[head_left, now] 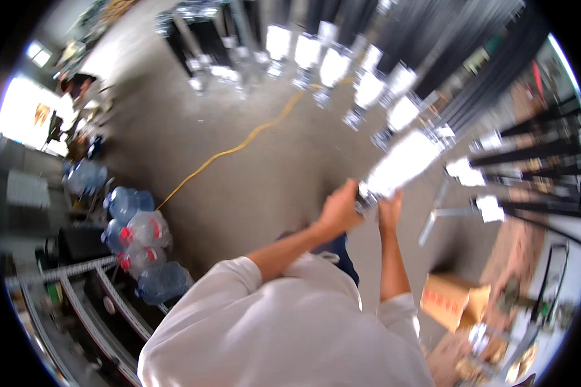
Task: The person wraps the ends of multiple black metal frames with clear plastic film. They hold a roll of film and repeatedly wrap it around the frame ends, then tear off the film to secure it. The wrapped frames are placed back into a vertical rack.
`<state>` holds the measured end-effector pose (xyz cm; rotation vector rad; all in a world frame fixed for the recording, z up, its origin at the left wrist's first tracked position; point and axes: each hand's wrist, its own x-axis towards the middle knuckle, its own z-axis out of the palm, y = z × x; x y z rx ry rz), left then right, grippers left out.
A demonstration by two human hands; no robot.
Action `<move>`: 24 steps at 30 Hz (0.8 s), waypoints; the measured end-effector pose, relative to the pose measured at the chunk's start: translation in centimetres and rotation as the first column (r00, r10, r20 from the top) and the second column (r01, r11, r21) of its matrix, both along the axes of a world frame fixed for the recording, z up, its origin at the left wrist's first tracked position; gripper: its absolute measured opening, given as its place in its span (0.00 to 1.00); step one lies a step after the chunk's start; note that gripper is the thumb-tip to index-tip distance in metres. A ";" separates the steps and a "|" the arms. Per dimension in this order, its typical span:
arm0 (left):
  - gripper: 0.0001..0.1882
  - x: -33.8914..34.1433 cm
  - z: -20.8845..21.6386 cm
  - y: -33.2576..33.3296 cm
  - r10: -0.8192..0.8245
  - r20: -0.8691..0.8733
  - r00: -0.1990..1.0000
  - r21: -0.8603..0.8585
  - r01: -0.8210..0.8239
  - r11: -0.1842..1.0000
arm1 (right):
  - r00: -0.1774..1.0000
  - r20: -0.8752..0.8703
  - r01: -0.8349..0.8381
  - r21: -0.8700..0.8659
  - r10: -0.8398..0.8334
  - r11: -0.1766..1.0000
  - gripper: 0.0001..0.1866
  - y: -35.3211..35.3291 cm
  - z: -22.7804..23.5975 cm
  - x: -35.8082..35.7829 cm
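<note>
Ahead and to my right, a long dark bundle [490,71] has its near end covered by a white plastic wrapping [403,164]. My left hand [342,208] is closed around the left side of the crumpled, shiny tip of that wrapping. On the other side of the tip, my right hand [390,209] grips the wrapping from below. Motion blur smears the bundle, and the fingers under the plastic are partly hidden. Both forearms reach forward from my white sleeves.
Similar dark bundles with white-wrapped ends [334,66] stand in an arc ahead and right. A yellow hose or cable [239,147] crosses the floor. Large water bottles [130,205] cluster at left beside a metal frame [103,309]. An open cardboard box [447,303] sits at right.
</note>
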<state>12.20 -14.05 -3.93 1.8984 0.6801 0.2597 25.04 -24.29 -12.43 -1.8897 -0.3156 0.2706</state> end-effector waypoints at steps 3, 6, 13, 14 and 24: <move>0.35 0.3 0.1 0.8 -0.030 -0.015 0.999 0.030 0.031 0.999 | 0.939 -0.343 0.059 0.203 0.014 0.977 0.31 -2.6 2.6 -0.4; 0.39 0.6 -1.3 1.6 -0.123 0.008 0.992 0.060 0.122 0.991 | 0.732 -0.627 0.015 0.406 0.267 0.914 0.37 -5.9 3.9 -1.4; 0.30 3.0 -2.2 4.0 -0.544 0.050 0.838 -0.602 0.460 0.653 | 0.413 -0.527 0.309 0.848 0.743 0.430 0.49 -8.5 2.5 -6.6; 0.26 3.0 -3.0 4.0 -0.540 0.096 0.836 -0.630 0.471 0.617 | 0.402 -0.550 0.392 0.826 0.732 0.405 0.50 -8.7 2.4 -7.1; 0.30 4.3 -5.5 2.6 -0.610 0.388 0.692 -0.795 0.585 0.158 | 0.558 -0.410 0.470 0.873 0.721 0.132 0.41 -7.1 3.3 -11.8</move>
